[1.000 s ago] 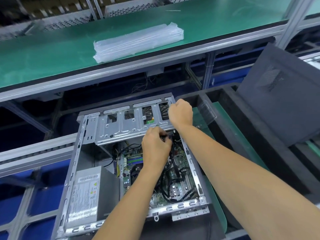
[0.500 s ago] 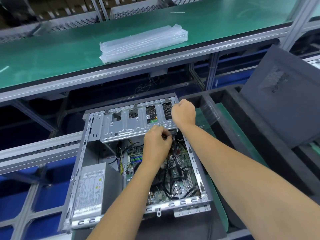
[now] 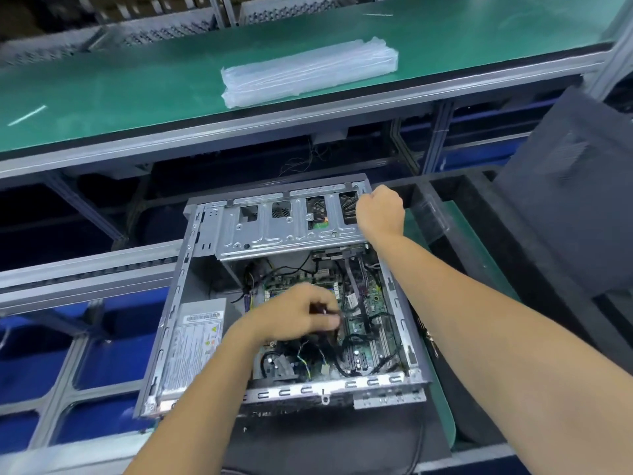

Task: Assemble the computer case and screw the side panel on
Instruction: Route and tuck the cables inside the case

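**Hands inside the open case**

The computer case (image 3: 284,296) lies open on its side in front of me, motherboard and cables showing. My left hand (image 3: 298,317) is inside, fingers pinching a black cable (image 3: 320,308). My right hand (image 3: 380,209) is curled over the far right corner of the drive cage (image 3: 284,228). The dark side panel (image 3: 568,186) leans upright to the right, apart from the case.
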Demonstrator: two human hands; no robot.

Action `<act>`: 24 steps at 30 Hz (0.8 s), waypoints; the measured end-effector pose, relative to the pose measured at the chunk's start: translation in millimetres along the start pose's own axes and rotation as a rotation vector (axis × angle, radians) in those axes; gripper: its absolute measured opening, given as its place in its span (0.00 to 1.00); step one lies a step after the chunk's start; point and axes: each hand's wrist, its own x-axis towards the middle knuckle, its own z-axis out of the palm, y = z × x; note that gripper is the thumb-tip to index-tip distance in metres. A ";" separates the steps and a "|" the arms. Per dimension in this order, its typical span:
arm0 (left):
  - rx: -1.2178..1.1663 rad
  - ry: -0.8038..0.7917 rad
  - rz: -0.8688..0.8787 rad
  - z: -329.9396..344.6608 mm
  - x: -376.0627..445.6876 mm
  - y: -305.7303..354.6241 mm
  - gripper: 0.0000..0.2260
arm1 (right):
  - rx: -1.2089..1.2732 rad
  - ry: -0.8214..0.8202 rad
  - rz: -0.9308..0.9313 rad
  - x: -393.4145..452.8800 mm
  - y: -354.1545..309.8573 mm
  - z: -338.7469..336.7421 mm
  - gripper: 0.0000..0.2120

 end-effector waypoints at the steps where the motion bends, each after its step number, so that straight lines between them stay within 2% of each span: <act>1: -0.084 0.037 0.003 -8.5 -4.9 -0.9 0.06 | -0.004 0.002 -0.001 0.1 0.1 0.0 0.14; 5: -0.466 0.116 -0.060 -38.4 -19.3 -9.8 0.06 | -0.028 0.003 0.000 0.5 -0.4 0.5 0.15; 8: -0.462 0.063 -0.082 -41.3 -17.9 -12.5 0.10 | -0.041 0.006 -0.001 0.9 -0.6 1.4 0.15; 13: -0.696 0.222 0.009 -47.0 -15.7 -16.3 0.17 | -0.054 0.017 -0.008 1.8 0.5 3.5 0.15; 16: -0.686 0.203 -0.003 -47.5 -14.8 -17.6 0.23 | -0.053 0.023 -0.009 2.4 0.6 4.6 0.15; 19: -0.583 0.189 -0.103 -39.8 -16.3 -20.2 0.28 | -0.058 0.027 -0.008 2.9 0.6 4.6 0.15; 22: -0.496 0.253 -0.102 -30.5 -18.4 -17.0 0.31 | -0.071 0.025 -0.010 2.6 -0.1 5.0 0.15; 24: -0.176 0.345 -0.118 -29.4 -20.1 -9.1 0.34 | -0.078 0.025 -0.009 2.8 -0.1 5.1 0.16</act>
